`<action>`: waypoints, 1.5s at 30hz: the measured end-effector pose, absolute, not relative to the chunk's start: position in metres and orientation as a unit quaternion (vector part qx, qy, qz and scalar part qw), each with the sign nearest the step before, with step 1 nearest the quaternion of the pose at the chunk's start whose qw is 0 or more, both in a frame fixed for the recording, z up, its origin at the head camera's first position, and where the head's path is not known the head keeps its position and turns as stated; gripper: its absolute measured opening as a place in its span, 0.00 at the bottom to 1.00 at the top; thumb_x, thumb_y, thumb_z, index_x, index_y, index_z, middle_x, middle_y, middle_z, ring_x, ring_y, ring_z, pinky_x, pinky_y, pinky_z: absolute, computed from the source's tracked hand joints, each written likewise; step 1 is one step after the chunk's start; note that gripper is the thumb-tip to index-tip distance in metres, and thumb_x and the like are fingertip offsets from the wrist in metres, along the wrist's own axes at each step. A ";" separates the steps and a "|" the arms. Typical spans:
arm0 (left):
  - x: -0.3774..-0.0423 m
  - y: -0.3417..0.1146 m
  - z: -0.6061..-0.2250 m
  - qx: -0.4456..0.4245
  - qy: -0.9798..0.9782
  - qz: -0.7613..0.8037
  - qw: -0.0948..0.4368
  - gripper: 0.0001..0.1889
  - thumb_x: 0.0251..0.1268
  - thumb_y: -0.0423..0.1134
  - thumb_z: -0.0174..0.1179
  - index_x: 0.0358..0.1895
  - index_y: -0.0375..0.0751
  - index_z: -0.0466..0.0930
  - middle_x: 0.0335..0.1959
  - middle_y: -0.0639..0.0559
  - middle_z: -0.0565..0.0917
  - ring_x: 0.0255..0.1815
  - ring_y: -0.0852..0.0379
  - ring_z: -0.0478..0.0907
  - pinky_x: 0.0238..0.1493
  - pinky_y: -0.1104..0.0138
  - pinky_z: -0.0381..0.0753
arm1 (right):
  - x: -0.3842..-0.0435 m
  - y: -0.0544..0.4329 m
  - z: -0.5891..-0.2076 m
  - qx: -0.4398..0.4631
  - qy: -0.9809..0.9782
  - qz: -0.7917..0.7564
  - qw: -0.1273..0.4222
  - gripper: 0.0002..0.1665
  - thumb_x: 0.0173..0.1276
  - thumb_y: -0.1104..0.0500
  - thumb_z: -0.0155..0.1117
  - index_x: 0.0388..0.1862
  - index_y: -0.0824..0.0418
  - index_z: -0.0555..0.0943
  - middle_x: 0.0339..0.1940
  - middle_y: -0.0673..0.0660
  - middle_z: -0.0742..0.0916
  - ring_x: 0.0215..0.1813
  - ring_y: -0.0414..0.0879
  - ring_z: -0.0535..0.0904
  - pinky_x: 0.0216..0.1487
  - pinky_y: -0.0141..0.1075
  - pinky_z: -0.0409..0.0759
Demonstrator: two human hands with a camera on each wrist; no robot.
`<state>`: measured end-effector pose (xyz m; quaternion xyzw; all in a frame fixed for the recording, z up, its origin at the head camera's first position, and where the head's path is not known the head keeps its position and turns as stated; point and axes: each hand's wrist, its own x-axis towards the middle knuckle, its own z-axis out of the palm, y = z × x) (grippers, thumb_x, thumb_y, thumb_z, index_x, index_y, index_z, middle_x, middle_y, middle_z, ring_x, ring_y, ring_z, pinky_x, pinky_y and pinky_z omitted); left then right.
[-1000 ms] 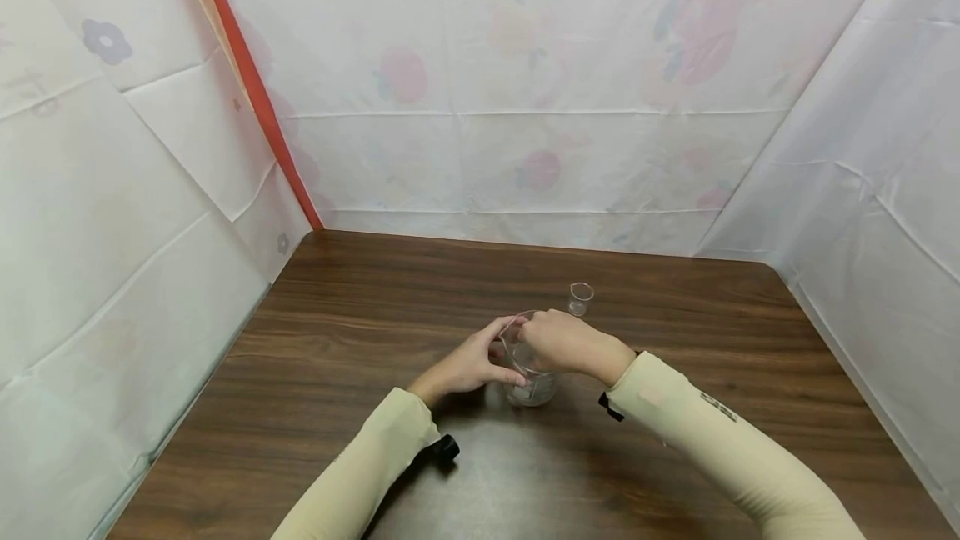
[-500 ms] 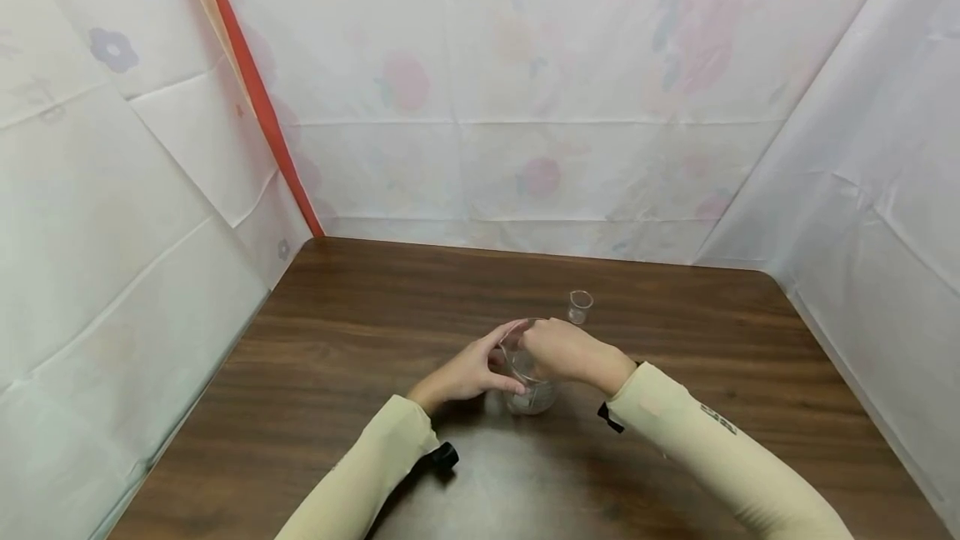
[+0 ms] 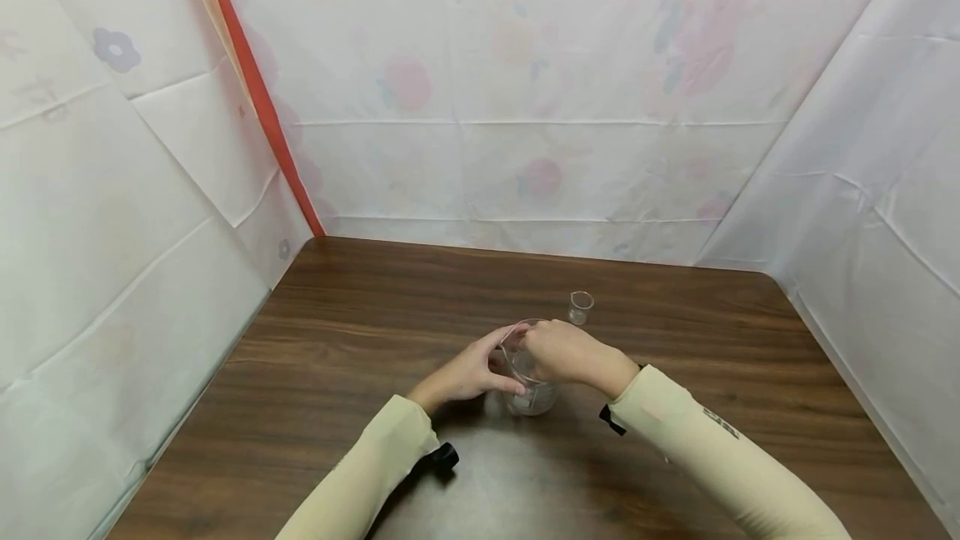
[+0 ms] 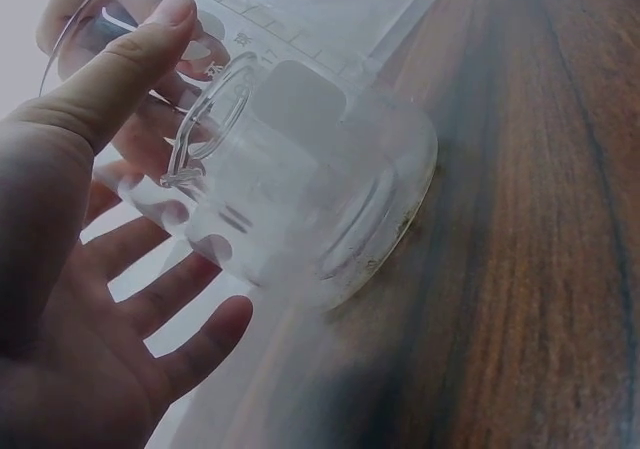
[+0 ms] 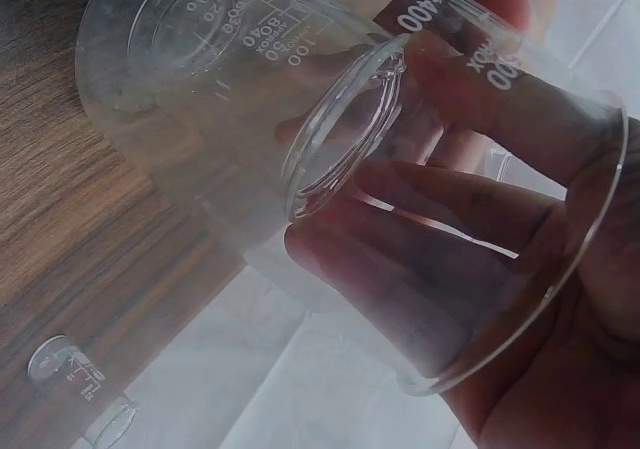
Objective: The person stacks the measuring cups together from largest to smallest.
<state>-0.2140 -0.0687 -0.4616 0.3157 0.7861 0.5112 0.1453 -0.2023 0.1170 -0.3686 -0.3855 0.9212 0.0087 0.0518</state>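
Note:
A large clear glass beaker (image 3: 534, 400) stands upright on the table. My left hand (image 3: 471, 369) holds it from the left, thumb on the near side and fingers around the far side. Inside sits a smaller graduated glass beaker (image 5: 240, 99); its rim looks double, and I cannot tell if another is nested in it. My right hand (image 3: 572, 350) reaches in through the large beaker's mouth. In the right wrist view its thumb and fingers grip the smaller beaker around the rim. The head view hides those fingertips.
A tiny glass beaker (image 3: 581, 307) stands on the table just behind the right hand. The dark wood-grain table (image 3: 360, 298) meets pale printed sheets (image 3: 480, 165) at the back and both sides. A red strip (image 3: 258, 94) runs down the back left corner.
The head view has tipped slightly, so everything sits a little lower in it. Both hands keep nearly the same place at the large beaker.

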 end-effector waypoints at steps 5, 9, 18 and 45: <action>-0.213 -0.070 -0.462 0.301 0.796 0.502 0.152 0.47 0.56 0.47 0.71 0.77 0.52 0.54 0.76 0.54 0.61 0.65 0.47 0.73 0.62 0.54 0.76 | -0.203 0.119 -0.368 -0.405 0.913 -0.010 0.044 0.15 0.54 0.57 0.75 0.41 0.60 0.87 0.41 0.55 0.89 0.40 0.50 0.86 0.41 0.41 0.83; -0.213 -0.070 -0.460 0.291 0.799 0.502 0.159 0.49 0.55 0.51 0.72 0.77 0.50 0.53 0.76 0.50 0.61 0.61 0.44 0.76 0.60 0.54 0.76 | -0.204 0.122 -0.364 -0.417 0.907 -0.034 0.050 0.16 0.56 0.57 0.73 0.45 0.58 0.86 0.45 0.53 0.89 0.45 0.50 0.86 0.45 0.41 0.83; -0.214 -0.070 -0.460 0.287 0.796 0.503 0.175 0.50 0.55 0.52 0.70 0.78 0.50 0.51 0.77 0.50 0.59 0.63 0.43 0.74 0.62 0.52 0.75 | -0.208 0.125 -0.360 -0.435 0.897 -0.062 0.053 0.16 0.59 0.57 0.72 0.47 0.56 0.86 0.46 0.53 0.89 0.47 0.48 0.85 0.48 0.42 0.82; -0.216 -0.069 -0.460 0.297 0.795 0.504 0.162 0.49 0.55 0.51 0.71 0.77 0.49 0.53 0.76 0.49 0.62 0.67 0.44 0.71 0.62 0.52 0.75 | -0.214 0.138 -0.346 -0.415 0.902 -0.115 -0.040 0.09 0.64 0.56 0.69 0.41 0.58 0.86 0.38 0.52 0.88 0.39 0.43 0.83 0.38 0.32 0.81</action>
